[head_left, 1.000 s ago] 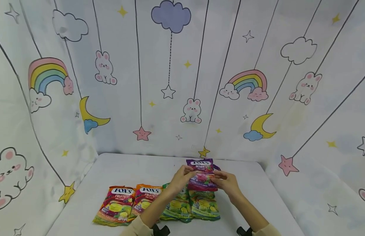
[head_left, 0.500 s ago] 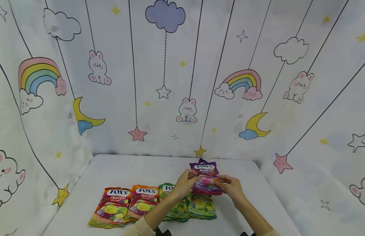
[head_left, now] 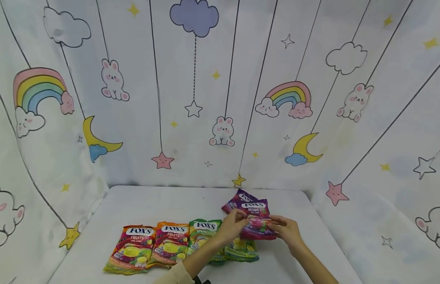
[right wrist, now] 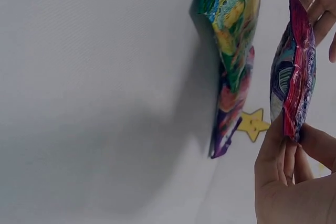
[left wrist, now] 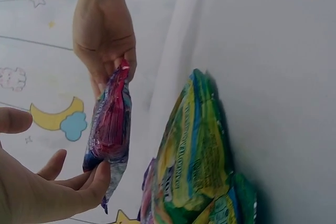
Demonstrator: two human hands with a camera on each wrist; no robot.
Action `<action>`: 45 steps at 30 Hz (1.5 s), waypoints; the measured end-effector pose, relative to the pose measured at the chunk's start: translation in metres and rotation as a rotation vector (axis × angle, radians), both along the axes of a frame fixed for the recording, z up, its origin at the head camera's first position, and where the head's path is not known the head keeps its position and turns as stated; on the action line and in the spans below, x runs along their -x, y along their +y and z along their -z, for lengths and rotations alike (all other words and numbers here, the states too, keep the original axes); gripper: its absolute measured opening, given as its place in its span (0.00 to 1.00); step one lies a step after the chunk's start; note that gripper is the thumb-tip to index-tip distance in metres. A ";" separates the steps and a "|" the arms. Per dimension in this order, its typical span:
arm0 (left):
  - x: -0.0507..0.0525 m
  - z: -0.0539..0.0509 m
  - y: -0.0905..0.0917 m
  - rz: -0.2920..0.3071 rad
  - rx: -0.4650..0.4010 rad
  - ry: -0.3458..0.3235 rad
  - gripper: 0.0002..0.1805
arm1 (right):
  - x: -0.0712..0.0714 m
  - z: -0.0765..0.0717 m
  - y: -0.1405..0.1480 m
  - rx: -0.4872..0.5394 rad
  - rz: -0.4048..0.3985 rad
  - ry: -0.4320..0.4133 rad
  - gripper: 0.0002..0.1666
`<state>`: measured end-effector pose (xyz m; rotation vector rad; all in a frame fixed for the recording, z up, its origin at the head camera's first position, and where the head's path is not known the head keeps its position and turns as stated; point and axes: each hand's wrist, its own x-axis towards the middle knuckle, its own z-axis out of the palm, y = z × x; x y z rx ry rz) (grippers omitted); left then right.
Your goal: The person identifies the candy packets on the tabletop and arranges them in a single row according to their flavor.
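Note:
A purple bag of Fox's berries candy [head_left: 258, 215] is held up between both hands, over the right part of the row. My left hand [head_left: 233, 228] pinches its left edge, and in the left wrist view the fingertips [left wrist: 98, 184] meet the bag's near end. At the opposite edge my right hand [head_left: 288, 232] grips it between thumb and fingers, as the right wrist view shows. Behind it a second purple candy bag [head_left: 235, 201] lies tilted on the table. Two green candy bags [head_left: 205, 232] lie below, partly covered by the left arm and hand.
To the left, two orange-and-red Fox's fruits bags [head_left: 134, 246] lie side by side beside the green ones on the white table [head_left: 152, 203]. A white backdrop [head_left: 191, 138] printed with rabbits, stars and rainbows stands behind and at both sides.
Both hands have carried the held candy bag to the right and slightly nearer. The second purple bag behind it now shows much more. The head view has shifted a little.

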<state>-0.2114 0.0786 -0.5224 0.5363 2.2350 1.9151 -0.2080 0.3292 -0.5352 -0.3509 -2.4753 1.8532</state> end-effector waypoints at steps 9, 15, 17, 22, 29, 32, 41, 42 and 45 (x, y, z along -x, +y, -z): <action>-0.006 0.017 0.017 0.043 0.039 0.001 0.19 | -0.003 0.012 0.018 -0.035 0.016 -0.031 0.25; -0.008 0.017 0.028 0.062 0.079 -0.046 0.18 | -0.004 0.021 0.029 -0.027 0.037 -0.047 0.26; -0.008 0.018 0.032 0.059 0.091 -0.063 0.18 | -0.005 0.023 0.031 -0.015 0.041 -0.048 0.27; -0.005 0.025 0.043 0.054 0.123 -0.078 0.18 | -0.007 0.026 0.038 -0.001 0.051 -0.051 0.26; -0.007 0.027 0.049 0.070 0.133 -0.060 0.18 | -0.010 0.032 0.046 -0.003 0.069 -0.074 0.26; -0.007 0.030 0.052 0.074 0.138 -0.071 0.19 | -0.009 0.036 0.048 0.006 0.073 -0.079 0.26; -0.007 0.037 0.059 0.107 0.137 -0.104 0.18 | -0.010 0.046 0.056 0.014 0.072 -0.086 0.26; -0.007 0.037 0.060 0.106 0.139 -0.097 0.18 | -0.010 0.046 0.056 0.013 0.073 -0.090 0.26; -0.007 0.038 0.063 0.098 0.155 -0.081 0.18 | -0.010 0.047 0.059 -0.004 0.078 -0.104 0.27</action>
